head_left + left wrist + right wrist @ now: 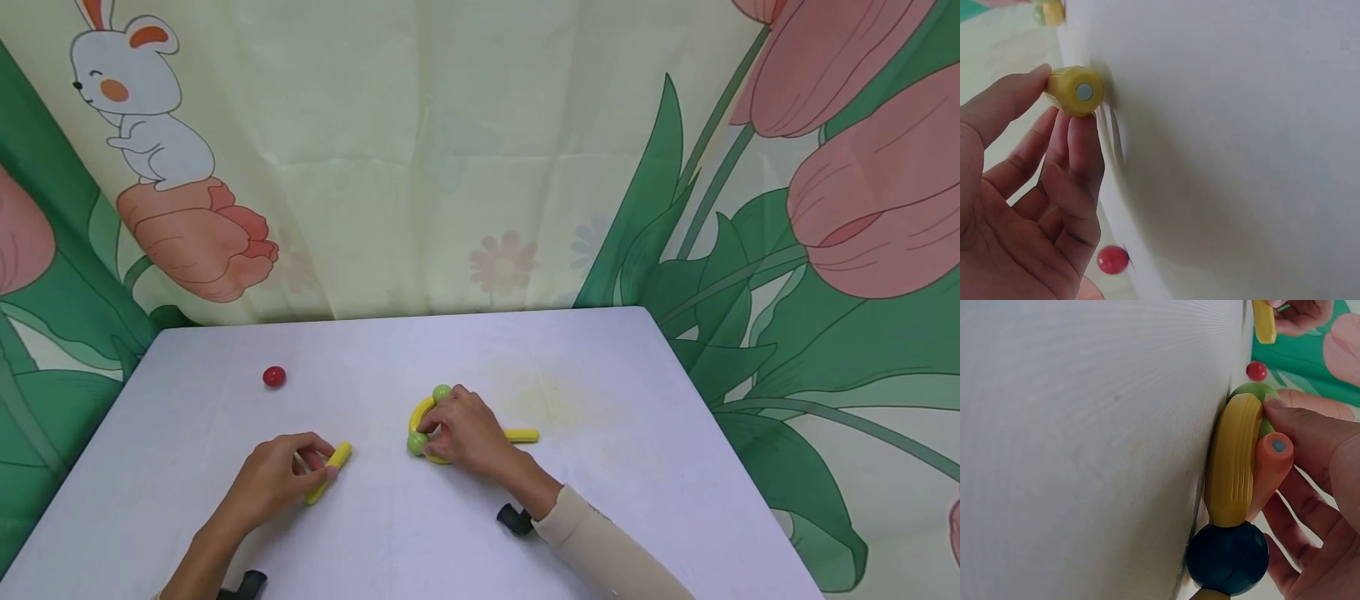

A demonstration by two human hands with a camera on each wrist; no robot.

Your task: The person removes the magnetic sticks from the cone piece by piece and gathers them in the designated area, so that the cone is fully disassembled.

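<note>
Two-handed work on a white table [637, 500], head view with wrist views. The left hand [279, 477], lower left of centre, pinches a yellow bar [341, 455] between thumb and fingers; the bar's long axis slants from lower left to upper right, and its upper end lies roughly level with, and apart from, the lower green ball [417, 443] at the frame's centre. The right hand [468, 433] is the nearer to that ball, its thumb and fingers closed on it; whether they also grip the orange rod [1272, 464] cannot be told. A yellow curved piece [1232, 465] joins this ball to a blue ball [1229, 557]. A red ball [274, 377] rests farther up, at left. The bar's end bears a plain silver disc [1084, 92]; no brand, label or writing is legible
</note>
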